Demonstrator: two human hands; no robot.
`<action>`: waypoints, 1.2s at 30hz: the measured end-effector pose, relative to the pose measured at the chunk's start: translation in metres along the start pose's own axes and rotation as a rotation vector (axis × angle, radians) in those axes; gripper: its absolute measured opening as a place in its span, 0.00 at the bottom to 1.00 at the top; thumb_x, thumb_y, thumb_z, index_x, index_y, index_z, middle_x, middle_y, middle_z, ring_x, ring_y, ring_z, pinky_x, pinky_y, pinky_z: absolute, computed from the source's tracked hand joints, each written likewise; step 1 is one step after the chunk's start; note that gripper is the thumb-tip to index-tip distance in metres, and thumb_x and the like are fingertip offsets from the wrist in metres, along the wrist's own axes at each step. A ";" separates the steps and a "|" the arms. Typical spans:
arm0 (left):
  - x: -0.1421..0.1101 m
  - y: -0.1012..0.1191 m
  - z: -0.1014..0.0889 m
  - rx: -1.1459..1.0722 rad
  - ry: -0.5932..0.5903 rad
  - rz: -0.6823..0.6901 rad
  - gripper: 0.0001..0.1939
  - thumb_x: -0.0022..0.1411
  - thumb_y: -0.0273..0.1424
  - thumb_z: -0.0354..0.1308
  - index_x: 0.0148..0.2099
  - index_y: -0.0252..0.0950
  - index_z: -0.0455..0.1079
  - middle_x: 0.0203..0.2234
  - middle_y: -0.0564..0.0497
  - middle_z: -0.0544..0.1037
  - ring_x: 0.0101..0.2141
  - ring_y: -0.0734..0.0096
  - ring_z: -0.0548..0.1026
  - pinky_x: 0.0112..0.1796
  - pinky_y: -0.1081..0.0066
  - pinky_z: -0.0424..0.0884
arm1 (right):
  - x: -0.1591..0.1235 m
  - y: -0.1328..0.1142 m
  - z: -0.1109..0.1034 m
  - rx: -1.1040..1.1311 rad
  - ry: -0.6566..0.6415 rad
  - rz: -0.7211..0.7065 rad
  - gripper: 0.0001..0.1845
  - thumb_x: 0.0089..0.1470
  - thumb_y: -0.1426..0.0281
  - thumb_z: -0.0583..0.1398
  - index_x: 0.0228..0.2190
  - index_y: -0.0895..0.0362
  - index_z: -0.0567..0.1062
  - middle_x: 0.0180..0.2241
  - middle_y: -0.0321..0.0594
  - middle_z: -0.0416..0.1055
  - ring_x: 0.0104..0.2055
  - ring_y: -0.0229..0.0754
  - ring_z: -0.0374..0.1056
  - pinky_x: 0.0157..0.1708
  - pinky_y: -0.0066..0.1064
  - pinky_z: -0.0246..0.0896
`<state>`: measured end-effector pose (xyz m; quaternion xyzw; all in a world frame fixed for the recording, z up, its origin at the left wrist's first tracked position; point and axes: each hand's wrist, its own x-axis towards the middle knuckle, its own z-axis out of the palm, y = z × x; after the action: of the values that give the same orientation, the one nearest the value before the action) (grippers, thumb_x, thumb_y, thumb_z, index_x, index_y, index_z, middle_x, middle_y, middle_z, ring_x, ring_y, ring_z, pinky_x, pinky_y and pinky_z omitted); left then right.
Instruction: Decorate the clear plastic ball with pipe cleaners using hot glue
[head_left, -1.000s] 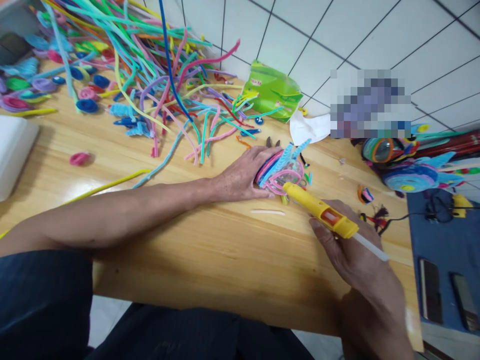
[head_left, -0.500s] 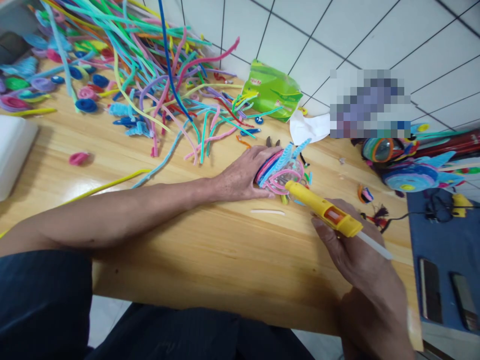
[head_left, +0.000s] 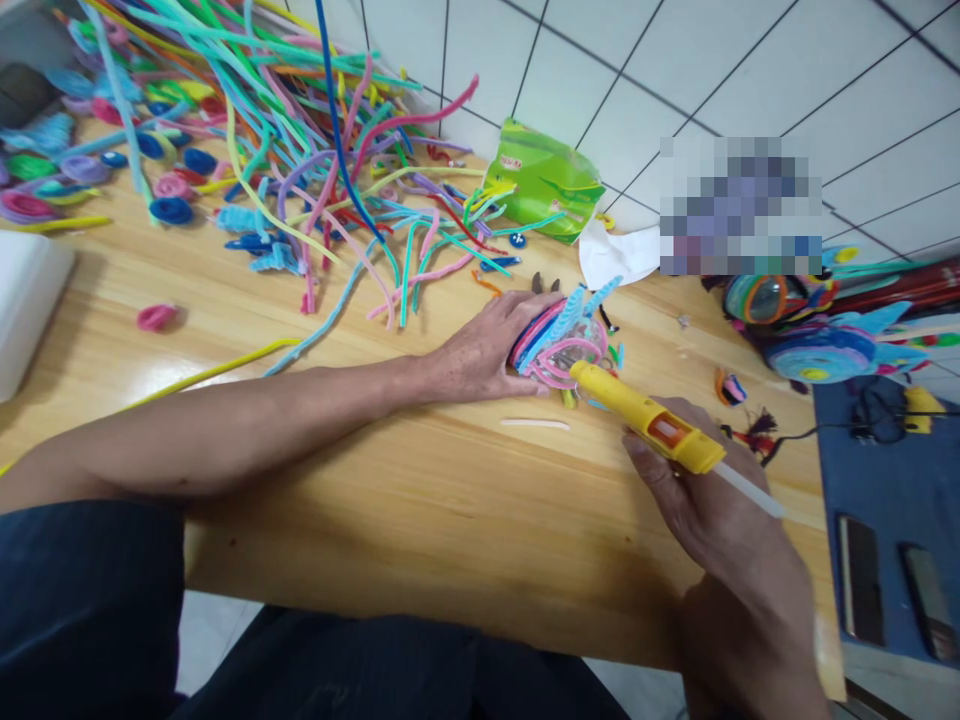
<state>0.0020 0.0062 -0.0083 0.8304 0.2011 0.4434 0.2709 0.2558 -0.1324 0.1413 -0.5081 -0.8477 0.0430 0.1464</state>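
While the left hand curls its fingers partly open around the decorated craft piece above the tabletop, the right hand has its fingers closed round the yellow glue gun. Nozzle is at the piece's pink loops, just beyond the left fingers; pale strip lies near the left thumb.

We have a wooden counter, with fuzzy coloured stems heaped across its far left part. A green packet lies beside them; nearer us, we see a white box, a pink coil and a pale strip.
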 end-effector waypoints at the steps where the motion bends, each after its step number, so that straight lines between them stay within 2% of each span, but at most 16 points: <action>1: 0.000 0.000 0.000 0.003 0.007 0.015 0.56 0.64 0.61 0.70 0.80 0.41 0.51 0.71 0.30 0.68 0.68 0.38 0.70 0.67 0.37 0.69 | 0.000 0.000 0.000 -0.003 0.003 -0.003 0.08 0.76 0.65 0.57 0.51 0.51 0.74 0.40 0.40 0.79 0.35 0.44 0.78 0.33 0.34 0.69; 8: 0.001 0.001 0.000 0.012 -0.016 -0.044 0.56 0.62 0.62 0.70 0.80 0.41 0.53 0.71 0.30 0.69 0.69 0.36 0.70 0.68 0.35 0.69 | -0.001 0.000 -0.001 -0.007 0.001 -0.003 0.07 0.76 0.66 0.57 0.51 0.50 0.73 0.40 0.40 0.79 0.36 0.45 0.78 0.33 0.35 0.70; 19: -0.001 -0.001 0.000 0.006 0.013 0.021 0.56 0.64 0.61 0.70 0.80 0.41 0.51 0.71 0.29 0.69 0.68 0.37 0.70 0.67 0.37 0.69 | 0.001 -0.002 -0.002 -0.021 0.015 -0.028 0.08 0.76 0.67 0.56 0.52 0.51 0.73 0.39 0.40 0.78 0.35 0.44 0.78 0.32 0.34 0.70; 26: 0.000 0.000 0.000 -0.001 -0.012 -0.044 0.57 0.61 0.62 0.71 0.80 0.42 0.53 0.72 0.30 0.68 0.69 0.37 0.69 0.68 0.36 0.68 | 0.000 0.000 0.002 0.003 -0.029 0.024 0.09 0.76 0.64 0.56 0.52 0.50 0.74 0.40 0.42 0.80 0.36 0.46 0.79 0.33 0.35 0.71; 32: -0.001 -0.002 0.001 -0.021 -0.003 -0.030 0.57 0.61 0.62 0.72 0.80 0.43 0.53 0.72 0.31 0.67 0.70 0.37 0.69 0.68 0.35 0.68 | 0.000 -0.003 0.001 0.040 -0.025 0.009 0.10 0.75 0.66 0.57 0.54 0.50 0.73 0.42 0.42 0.81 0.38 0.46 0.81 0.35 0.35 0.73; 36: 0.000 -0.001 0.000 -0.035 -0.016 -0.052 0.57 0.61 0.61 0.72 0.80 0.42 0.54 0.72 0.30 0.68 0.70 0.36 0.68 0.68 0.34 0.67 | 0.001 -0.005 0.001 0.043 -0.026 -0.002 0.09 0.75 0.67 0.57 0.54 0.50 0.73 0.42 0.41 0.81 0.37 0.45 0.80 0.33 0.34 0.72</action>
<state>0.0018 0.0072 -0.0089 0.8237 0.2125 0.4329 0.2983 0.2505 -0.1337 0.1422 -0.5032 -0.8490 0.0678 0.1464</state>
